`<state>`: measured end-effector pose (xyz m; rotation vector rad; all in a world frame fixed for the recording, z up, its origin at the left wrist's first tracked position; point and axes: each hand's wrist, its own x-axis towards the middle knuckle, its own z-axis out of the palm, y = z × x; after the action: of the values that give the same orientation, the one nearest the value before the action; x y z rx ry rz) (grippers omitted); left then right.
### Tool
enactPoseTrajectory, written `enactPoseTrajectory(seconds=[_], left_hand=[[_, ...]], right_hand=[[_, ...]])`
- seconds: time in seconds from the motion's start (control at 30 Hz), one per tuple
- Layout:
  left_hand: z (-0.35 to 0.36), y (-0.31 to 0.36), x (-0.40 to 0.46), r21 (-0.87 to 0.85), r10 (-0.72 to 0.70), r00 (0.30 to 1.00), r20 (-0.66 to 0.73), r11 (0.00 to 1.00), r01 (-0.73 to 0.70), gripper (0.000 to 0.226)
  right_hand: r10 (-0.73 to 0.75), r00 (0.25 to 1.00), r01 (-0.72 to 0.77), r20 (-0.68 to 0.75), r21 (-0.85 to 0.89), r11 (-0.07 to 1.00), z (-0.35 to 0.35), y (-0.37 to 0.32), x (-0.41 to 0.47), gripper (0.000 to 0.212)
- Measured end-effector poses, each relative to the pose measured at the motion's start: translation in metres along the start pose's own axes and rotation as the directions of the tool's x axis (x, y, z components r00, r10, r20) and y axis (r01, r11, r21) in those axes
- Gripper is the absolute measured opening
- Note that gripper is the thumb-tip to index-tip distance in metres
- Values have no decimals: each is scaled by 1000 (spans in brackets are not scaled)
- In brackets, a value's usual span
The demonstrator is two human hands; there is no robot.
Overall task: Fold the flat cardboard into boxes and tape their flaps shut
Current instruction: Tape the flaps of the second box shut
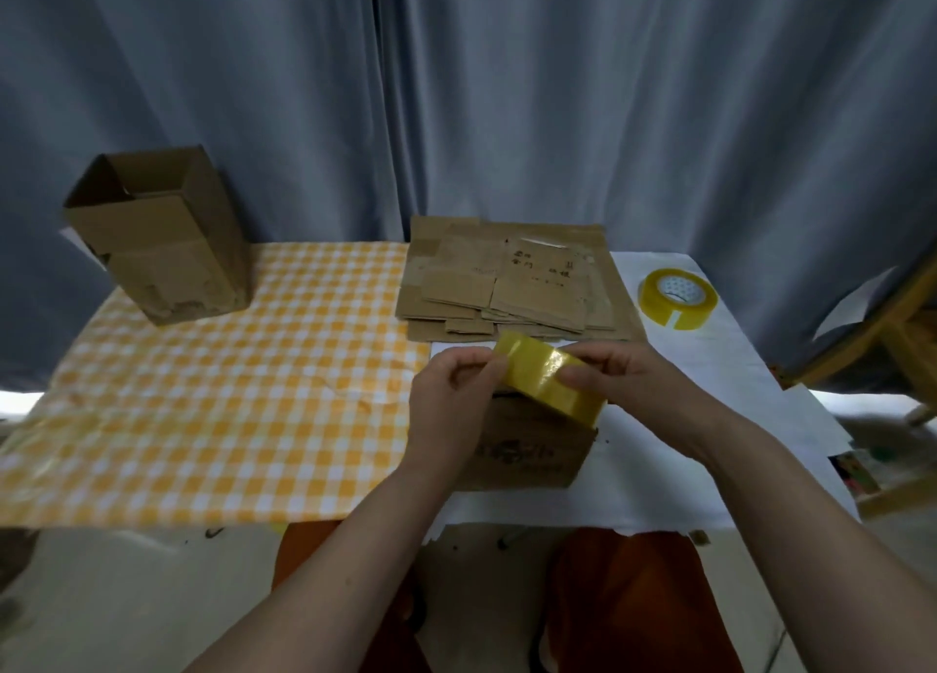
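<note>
Checked tablecloth (203, 393) under work — both hands, left hand (446, 398) and right hand (623, 373), pinch tape roll (550, 378) over box (527, 449); film probably light, clingy — best held by edges.

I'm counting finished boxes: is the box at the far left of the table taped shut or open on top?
Open on top. The box stands upright, its top flaps raised and its dark inside showing.
</note>
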<state>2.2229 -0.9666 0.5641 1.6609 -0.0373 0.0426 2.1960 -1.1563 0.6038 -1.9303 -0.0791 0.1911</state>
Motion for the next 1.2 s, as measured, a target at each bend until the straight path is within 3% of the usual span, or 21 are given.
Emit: enactPoseTrajectory(seconds=[0.13,0.23,0.3,0.37,0.43,0.57,0.67,0.77,0.93,1.07,1.2], left_hand=[[-3,2,6,47,15,999,-48,999,-13,12],[-4,0,8,112,61,991,-122,993,-47,18],[-6,-3,13,100,-6,980,-201,995,26,16],[-9,-7,17,-78,-163,955,-247,986,148,13],[-10,-9,17,-240,-281,937,-208,943,229,14],[-2,-15,9,-230,-290,944,-157,940,251,10],[-7,-26,8,33,-216,932,-289,971,236,13],[-30,-33,15,-30,-281,843,-458,953,302,20],[-43,-35,18,-355,-578,760,-298,806,474,17],[-39,-38,15,-484,-657,742,-132,696,530,26],[-34,-51,14,-420,-633,763,-131,733,535,21]], right_hand=[[9,1000,-9,-10,-39,999,3,1,5,18],[-23,999,9,-38,-335,942,12,9,7,54],[-140,986,94,-89,-399,912,22,24,9,73],[-211,947,145,-241,-266,953,33,40,12,65],[-169,909,135,-382,-113,984,42,48,16,47],[-9,869,72,-496,106,992,53,51,29,32],[-53,846,95,-530,52,994,57,49,34,22],[-136,813,100,-566,-95,990,52,46,35,37],[-125,799,78,-588,-104,992,55,39,42,41],[-12,817,-76,-576,-130,989,58,44,41,11],[0,826,-189,-564,-278,942,57,43,43,26]])
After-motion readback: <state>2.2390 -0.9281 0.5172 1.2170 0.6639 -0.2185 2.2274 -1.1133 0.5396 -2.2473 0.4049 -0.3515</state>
